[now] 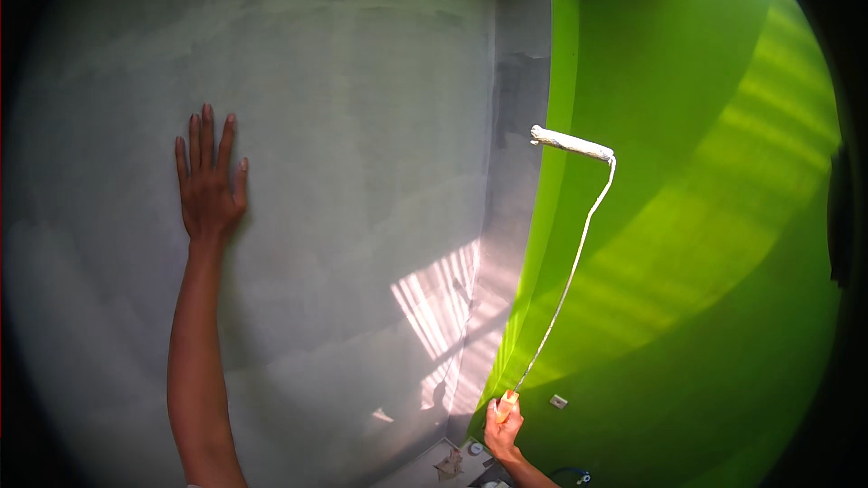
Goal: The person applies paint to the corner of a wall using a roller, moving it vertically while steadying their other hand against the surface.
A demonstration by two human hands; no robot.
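My left hand [209, 190] is raised on the left, its fingers spread and its palm against or close to the grey-white wall [344, 145]. Low on the right, my right hand [503, 429] is wrapped round the orange handle of a paint roller [571, 143]. From the handle a long, thin wire frame, spattered white, runs up to the narrow white roller sleeve. That sleeve stands in front of the grey strip by the corner and the edge of the green wall [669, 244]; whether it touches either one, I cannot tell.
A small pale wall socket or plate [559, 401] sits low on the green wall. Near the floor, a light surface holds a crumpled brownish piece [448, 464] and a small round white item [476, 448]. A blue cable-like thing [579, 473] lies at the bottom right. Striped sunlight falls across the corner.
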